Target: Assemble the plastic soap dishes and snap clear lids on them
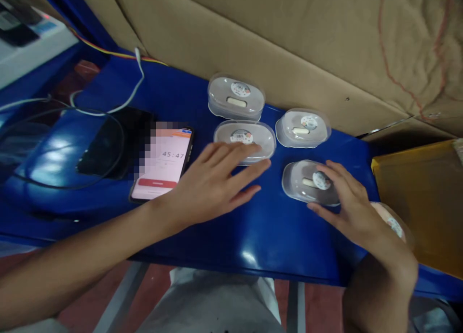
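Observation:
Several clear oval plastic containers with round labels stand on the blue table (267, 231). My left hand (224, 183) is open, its fingers apart over the front edge of the middle container (246, 135). Behind that one sits another container (235, 94), and a third (303, 128) is to its right. At the right, my right hand (343, 198) has its thumb and fingers around the right end of a container (307, 181) that rests on the table. A further container (394, 224) is partly hidden behind my right wrist.
A lit phone (162, 164) lies left of my left hand, beside a dark flat object (104, 145) and looped cables (123, 108). A yellow-brown box (419, 198) stands at the right. Brown sheeting (253, 43) covers the back.

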The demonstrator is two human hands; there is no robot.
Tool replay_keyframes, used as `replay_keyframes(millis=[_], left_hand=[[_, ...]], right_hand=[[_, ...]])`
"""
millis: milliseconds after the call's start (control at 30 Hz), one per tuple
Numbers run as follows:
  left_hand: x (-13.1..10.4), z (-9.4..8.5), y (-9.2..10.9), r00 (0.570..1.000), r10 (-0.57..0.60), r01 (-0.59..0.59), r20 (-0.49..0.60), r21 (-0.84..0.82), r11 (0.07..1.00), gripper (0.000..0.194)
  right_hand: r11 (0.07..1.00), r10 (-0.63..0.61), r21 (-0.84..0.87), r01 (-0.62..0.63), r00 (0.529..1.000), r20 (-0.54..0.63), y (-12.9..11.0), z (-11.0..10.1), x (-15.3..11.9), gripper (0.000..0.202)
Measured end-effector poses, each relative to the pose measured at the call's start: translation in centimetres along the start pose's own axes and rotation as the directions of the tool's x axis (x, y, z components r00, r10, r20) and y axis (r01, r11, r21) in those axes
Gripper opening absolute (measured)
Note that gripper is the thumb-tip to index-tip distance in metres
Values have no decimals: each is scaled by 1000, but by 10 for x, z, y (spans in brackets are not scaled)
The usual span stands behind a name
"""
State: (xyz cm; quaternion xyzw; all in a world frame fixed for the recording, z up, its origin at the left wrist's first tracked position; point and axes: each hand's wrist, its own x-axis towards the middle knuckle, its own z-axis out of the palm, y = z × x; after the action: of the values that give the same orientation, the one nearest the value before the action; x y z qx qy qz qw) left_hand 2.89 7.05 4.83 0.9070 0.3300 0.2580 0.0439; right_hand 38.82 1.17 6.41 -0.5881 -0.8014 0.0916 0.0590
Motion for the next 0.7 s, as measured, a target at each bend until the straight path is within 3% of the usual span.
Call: replay_keyframes(millis=[100,167,333,467,567,700], left_hand=[[4,-1,-11,981,-194,193,8,82,978,60],[6,2,-16,963,-267,264,33,77,962,65],[2,6,-11,972,-204,210,114,-44,977,53],[0,0,0,977,-143,186,156,-311,932,54],[2,-3,-3,974,-187,220,125,-354,909,47],[6,3,-17,955,-295,287,-20,-170,943,40]], right_hand=[[983,95,-148,-110,990,-108,26,-1,-6,77],[973,95,-189,-128,980,-176,27,-2,-3,82],[996,-63,-80,47,976,-208,-28,2,14,87],[959,-276,21,283,949,-153,-68,17,22,89],[942,-325,29,335,927,-186,-74,28,22,91],[928,-361,15,372,908,-211,-70,30,21,70]])
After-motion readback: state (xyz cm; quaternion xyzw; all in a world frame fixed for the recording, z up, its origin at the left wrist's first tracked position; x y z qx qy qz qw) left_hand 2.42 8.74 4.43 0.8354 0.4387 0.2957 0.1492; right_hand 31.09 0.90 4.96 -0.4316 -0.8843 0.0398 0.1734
